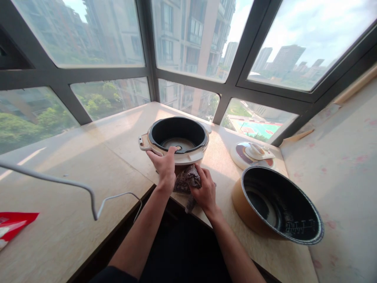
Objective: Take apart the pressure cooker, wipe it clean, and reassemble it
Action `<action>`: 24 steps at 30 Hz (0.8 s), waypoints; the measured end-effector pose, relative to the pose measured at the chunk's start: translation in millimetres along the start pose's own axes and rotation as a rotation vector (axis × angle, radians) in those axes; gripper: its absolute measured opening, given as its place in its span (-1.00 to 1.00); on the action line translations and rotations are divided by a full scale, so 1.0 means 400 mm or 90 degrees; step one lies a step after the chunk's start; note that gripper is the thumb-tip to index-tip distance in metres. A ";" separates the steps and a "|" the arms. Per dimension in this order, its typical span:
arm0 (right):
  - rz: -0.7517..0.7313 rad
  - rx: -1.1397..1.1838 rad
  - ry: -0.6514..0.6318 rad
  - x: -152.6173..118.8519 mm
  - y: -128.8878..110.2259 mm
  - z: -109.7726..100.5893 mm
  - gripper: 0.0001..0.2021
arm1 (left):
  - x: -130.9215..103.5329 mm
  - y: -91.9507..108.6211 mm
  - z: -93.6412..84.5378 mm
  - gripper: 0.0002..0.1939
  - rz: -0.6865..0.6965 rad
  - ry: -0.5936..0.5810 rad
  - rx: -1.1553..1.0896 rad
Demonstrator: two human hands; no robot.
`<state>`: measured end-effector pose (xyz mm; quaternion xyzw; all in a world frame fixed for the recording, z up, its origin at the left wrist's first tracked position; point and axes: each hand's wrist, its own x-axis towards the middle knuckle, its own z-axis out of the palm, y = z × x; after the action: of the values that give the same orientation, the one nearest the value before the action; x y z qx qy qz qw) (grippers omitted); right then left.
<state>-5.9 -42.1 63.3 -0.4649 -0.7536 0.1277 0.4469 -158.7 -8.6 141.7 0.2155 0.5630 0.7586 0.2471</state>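
A pressure cooker body with a white rim and dark interior stands on the counter in front of me. My left hand is closed on its near left rim, thumb over the edge toward the inside and the fingers below. Bunched in my right hand is a dark patterned cloth, held low at the cooker's near side. Part of the cloth hangs down by the counter edge. Whether it presses on the cooker wall, I cannot tell. Both hands hide some of the cooker's outer front.
To the right, an inner pot with a black inside and golden outside sits tilted in view. Behind it lies a white lid with a knob. A grey cord crosses the left, near a red packet. Windows close off the back.
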 end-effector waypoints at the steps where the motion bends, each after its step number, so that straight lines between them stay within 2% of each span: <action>1: 0.019 0.016 0.024 0.002 0.008 -0.004 -0.27 | -0.003 0.010 -0.005 -0.41 0.014 0.033 -0.005; 3: 0.048 0.052 0.077 0.007 0.025 -0.010 -0.34 | -0.004 0.028 -0.024 -0.47 0.027 0.049 -0.017; 8: 0.100 0.147 0.213 0.021 0.061 -0.001 -0.42 | 0.022 0.051 -0.091 -0.53 0.001 -0.024 -0.024; 12: 0.197 0.206 0.296 0.062 0.076 0.010 -0.48 | 0.054 0.057 -0.121 -0.59 -0.007 -0.065 -0.030; 17: 0.296 0.283 0.342 0.134 0.084 0.017 -0.51 | 0.097 0.054 -0.141 -0.61 -0.016 -0.117 -0.020; 24: 0.314 0.303 0.321 0.176 0.097 0.010 -0.62 | 0.192 0.052 -0.166 -0.59 -0.042 -0.258 -0.008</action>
<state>1.9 36.9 76.6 -0.5317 -0.4361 0.2835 0.6684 -262.0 -15.9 147.4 0.3433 0.5037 0.6949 0.3814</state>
